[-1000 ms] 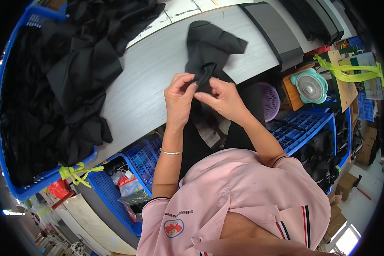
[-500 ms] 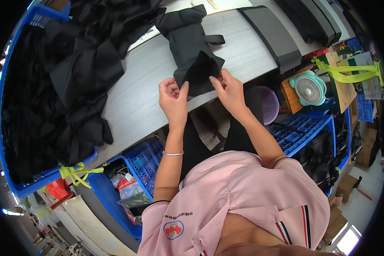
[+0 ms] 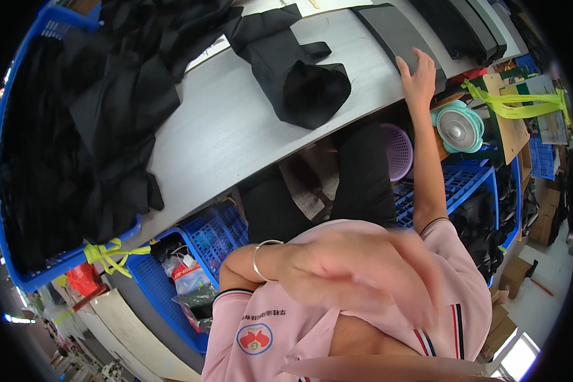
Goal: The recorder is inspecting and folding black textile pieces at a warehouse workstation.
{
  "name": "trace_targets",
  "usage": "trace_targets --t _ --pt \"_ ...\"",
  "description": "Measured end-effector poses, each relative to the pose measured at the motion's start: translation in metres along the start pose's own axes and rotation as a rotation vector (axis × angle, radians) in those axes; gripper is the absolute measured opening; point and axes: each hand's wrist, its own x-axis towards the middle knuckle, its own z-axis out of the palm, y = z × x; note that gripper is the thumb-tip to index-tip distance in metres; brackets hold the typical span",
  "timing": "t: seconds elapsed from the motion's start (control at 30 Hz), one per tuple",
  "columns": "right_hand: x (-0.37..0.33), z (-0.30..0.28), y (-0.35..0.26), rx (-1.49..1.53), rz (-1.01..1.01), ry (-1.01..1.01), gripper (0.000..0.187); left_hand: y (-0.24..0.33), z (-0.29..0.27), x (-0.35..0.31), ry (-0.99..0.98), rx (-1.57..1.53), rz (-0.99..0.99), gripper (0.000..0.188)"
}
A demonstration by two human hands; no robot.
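Observation:
A sewn black fabric piece (image 3: 275,63) with a small strap loop (image 3: 317,50) lies by itself on the grey-white table (image 3: 216,137), its dark open end toward me. Beyond it to the right, my right hand (image 3: 419,79) is held with fingers spread over the near end of a stiff dark grey panel (image 3: 395,38); whether it touches the panel is unclear. My left hand (image 3: 356,270), a bracelet on its wrist, is raised in front of my chest, away from the table. Motion smears its fingers, so a grip cannot be made out.
A large blue crate (image 3: 13,254) heaped with black fabric (image 3: 89,140) stands at the left. More dark panels (image 3: 458,32) lie at the table's far right. Below the edge are a purple basket (image 3: 398,153), a turquoise fan (image 3: 459,127) and blue baskets (image 3: 219,232).
Both hands have let go of the black fabric piece's near edge. My right hand has moved right to the dark panel; my left has come back toward my chest.

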Motion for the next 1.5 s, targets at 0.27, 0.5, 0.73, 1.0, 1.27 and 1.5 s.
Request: trace_targets --t 0.27,0.5,0.73,1.0,1.27,1.5 --pt "0.014 0.021 0.052 0.000 0.051 -0.304 0.039 -0.022 0.004 0.019 -0.490 -0.178 0.101 0.020" --pt "0.012 -0.051 0.005 0.000 -0.001 0.023 0.023 -0.039 -0.008 -0.018 0.129 0.300 -0.160 0.035" --pt "-0.110 -0.172 -0.104 0.590 -0.166 -0.339 0.009 -0.107 -0.100 -0.057 0.729 0.418 -0.168 0.114" --pt "-0.155 -0.203 -0.109 1.283 0.492 -1.017 0.023 -0.097 -0.094 -0.080 0.678 -0.014 -0.089 0.105" --pt "-0.159 -0.208 -0.112 0.789 0.195 -0.768 0.018 -0.083 -0.080 -0.081 0.790 0.208 -0.040 0.059" --pt "-0.151 -0.205 -0.105 0.848 0.464 -1.138 0.054 -0.089 -0.083 -0.068 0.850 0.456 -0.128 0.041"
